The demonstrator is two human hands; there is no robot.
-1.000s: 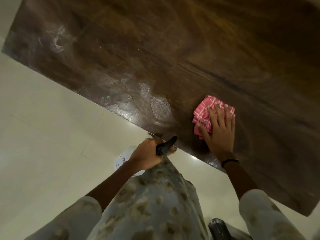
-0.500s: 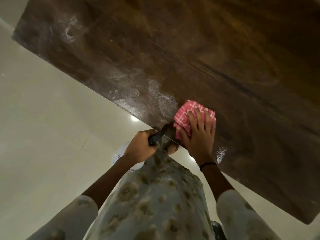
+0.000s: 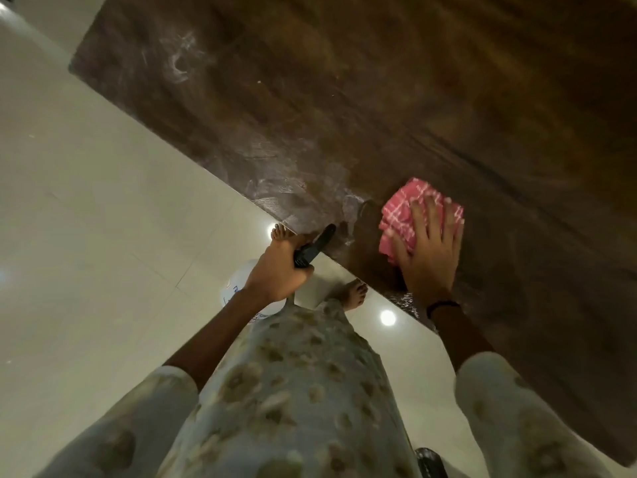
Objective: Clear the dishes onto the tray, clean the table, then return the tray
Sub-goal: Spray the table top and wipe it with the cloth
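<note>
Nearest, the left hand grips the black trigger of a white spray bottle, held low beside the worktop's near edge; keeping it off the surface and pointed away leaves room to wipe. Just beyond, the right hand lies flat, fingers spread, pressing a folded pink checked cloth onto the dark wooden worktop close to its edge. Even pressure through the palm should lift the wet film here. Farther off, pale smears sit near the far corner; overlapping strokes should work out toward them.
</note>
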